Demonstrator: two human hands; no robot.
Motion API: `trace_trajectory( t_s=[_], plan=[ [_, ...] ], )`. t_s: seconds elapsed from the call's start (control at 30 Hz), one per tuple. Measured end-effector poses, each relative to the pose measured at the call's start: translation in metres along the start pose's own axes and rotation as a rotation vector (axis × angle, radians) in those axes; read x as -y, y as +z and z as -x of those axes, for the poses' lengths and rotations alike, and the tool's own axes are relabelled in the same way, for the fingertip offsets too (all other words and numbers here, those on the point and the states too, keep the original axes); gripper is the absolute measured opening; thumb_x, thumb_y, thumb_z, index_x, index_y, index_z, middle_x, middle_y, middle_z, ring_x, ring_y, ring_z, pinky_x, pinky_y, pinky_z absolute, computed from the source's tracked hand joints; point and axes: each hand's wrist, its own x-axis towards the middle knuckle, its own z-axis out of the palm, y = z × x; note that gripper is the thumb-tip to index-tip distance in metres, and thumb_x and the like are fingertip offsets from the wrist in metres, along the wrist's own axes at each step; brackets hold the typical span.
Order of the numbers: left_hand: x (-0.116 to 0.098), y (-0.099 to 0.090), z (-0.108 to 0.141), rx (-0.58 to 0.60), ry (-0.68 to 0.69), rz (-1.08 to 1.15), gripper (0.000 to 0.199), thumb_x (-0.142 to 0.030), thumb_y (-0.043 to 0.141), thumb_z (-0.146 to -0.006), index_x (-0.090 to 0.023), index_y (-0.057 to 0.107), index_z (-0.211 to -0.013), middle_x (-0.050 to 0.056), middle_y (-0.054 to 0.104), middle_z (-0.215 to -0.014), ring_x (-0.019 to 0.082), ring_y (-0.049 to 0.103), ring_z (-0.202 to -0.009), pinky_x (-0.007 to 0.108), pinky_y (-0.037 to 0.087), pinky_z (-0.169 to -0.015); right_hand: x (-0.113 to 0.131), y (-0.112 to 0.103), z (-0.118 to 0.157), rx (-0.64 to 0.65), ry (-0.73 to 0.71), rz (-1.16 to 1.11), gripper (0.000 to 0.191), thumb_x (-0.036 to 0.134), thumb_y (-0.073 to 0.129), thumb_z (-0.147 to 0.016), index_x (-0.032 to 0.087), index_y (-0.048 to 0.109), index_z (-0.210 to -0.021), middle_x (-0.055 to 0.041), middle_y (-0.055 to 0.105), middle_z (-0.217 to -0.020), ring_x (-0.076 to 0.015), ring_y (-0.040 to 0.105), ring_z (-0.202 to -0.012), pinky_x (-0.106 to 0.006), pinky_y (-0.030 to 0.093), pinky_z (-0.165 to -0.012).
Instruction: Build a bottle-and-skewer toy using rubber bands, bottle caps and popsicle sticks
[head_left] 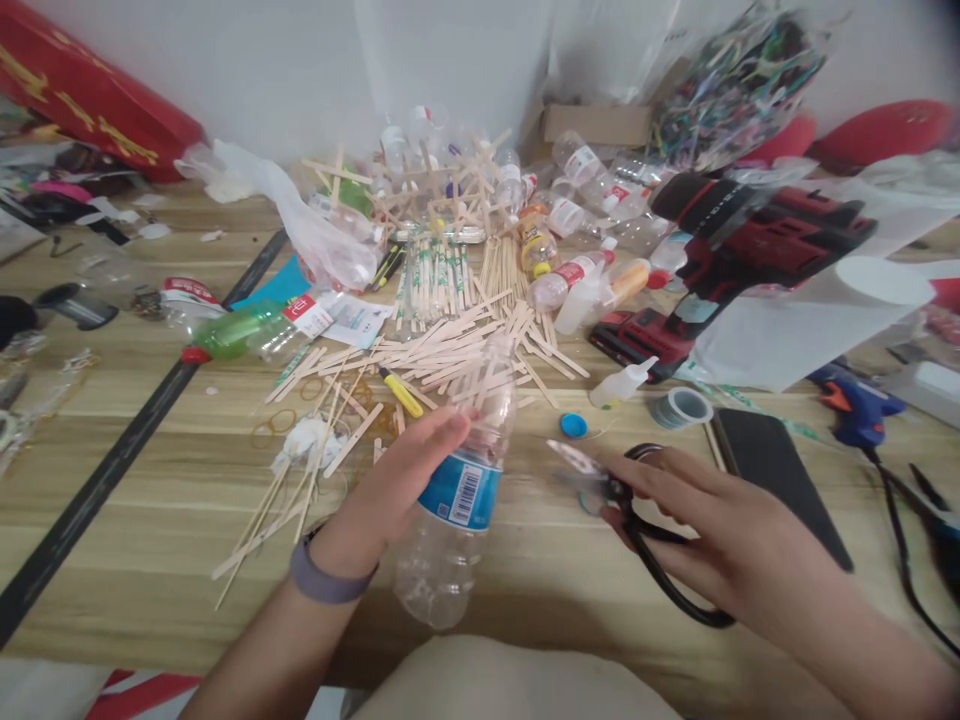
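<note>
The pale, wood-grained worktop is extending across the view and meeting a light wall behind. At the front edge, the left hand is gripping a clear plastic bottle with a blue label, its base pointing toward the wearer; that grip is closing around the upper part. The right hand is holding black-handled scissors, its grip closing on the handles; the blades are pointing toward the bottle and standing apart from it, blurred. A black strip is running diagonally along the left side, with a green bottle lying across it. Flat wooden sticks are spreading over the centre, and a yellow cutter is lying among them. Further back, assorted empty bottles are crowding before a cardboard box. On the right, a red-and-black power drill is standing near white rolled material, while a blue cap, a roll of tape, a dark flat object and a blue glue gun are lying nearer the wearer. A red box with gold markings is occupying the far left corner.
</note>
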Motion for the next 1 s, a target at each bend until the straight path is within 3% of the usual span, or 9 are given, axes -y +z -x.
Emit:
trace_trajectory(
  t_s=[0.13, 0.33, 0.6, 0.77, 1.0],
  plan=[
    [-0.008, 0.009, -0.003, -0.055, -0.018, -0.147, 0.052, -0.06, 0.066, -0.08, -0.019, 0.065, -0.112, 0.007, 0.074, -0.098, 0.025, 0.067, -0.092, 0.034, 0.047, -0.078, 0.0, -0.022, -0.01, 0.061, -0.287, 0.284, 0.037, 0.018, 0.038, -0.097, 0.019, 0.053, -0.131, -0.0043, 0.07, -0.083, -0.0196, 0.067, -0.06, -0.03, 0.046, -0.048],
    [-0.008, 0.007, -0.002, -0.048, -0.077, -0.28, 0.062, -0.064, 0.068, -0.075, -0.019, 0.062, -0.118, 0.01, 0.074, -0.104, 0.029, 0.067, -0.097, 0.038, 0.047, -0.084, 0.0, -0.03, -0.027, 0.099, -0.414, 0.508, 0.042, 0.002, 0.036, -0.09, 0.016, 0.059, -0.122, -0.0035, 0.066, -0.072, -0.0199, 0.062, -0.057, -0.032, 0.037, -0.047],
    [-0.01, 0.007, -0.004, -0.074, -0.092, -0.421, 0.063, -0.063, 0.068, -0.076, -0.021, 0.063, -0.123, 0.009, 0.074, -0.103, 0.03, 0.066, -0.099, 0.036, 0.046, -0.08, 0.006, -0.035, -0.044, 0.089, -0.494, 0.552, 0.034, 0.004, 0.039, -0.091, 0.018, 0.065, -0.108, -0.0017, 0.065, -0.067, -0.017, 0.051, -0.05, -0.032, 0.029, -0.047],
    [-0.008, 0.007, -0.005, -0.074, -0.062, -0.466, 0.054, -0.057, 0.07, -0.076, -0.022, 0.067, -0.117, 0.007, 0.076, -0.095, 0.027, 0.068, -0.093, 0.031, 0.048, -0.074, 0.008, -0.038, -0.053, 0.176, -0.542, 0.496, 0.03, 0.005, 0.042, -0.09, 0.02, 0.065, -0.102, -0.0021, 0.062, -0.065, -0.0181, 0.052, -0.053, -0.034, 0.031, -0.047],
    [-0.005, 0.002, -0.005, 0.018, -0.123, -0.445, 0.062, -0.061, 0.068, -0.076, -0.021, 0.063, -0.124, 0.01, 0.074, -0.108, 0.03, 0.067, -0.101, 0.036, 0.051, -0.081, 0.008, -0.037, -0.055, 0.195, -0.607, 0.461, 0.032, 0.001, 0.04, -0.088, 0.016, 0.064, -0.103, -0.0025, 0.063, -0.066, -0.0181, 0.054, -0.053, -0.033, 0.034, -0.047]
  ],
)
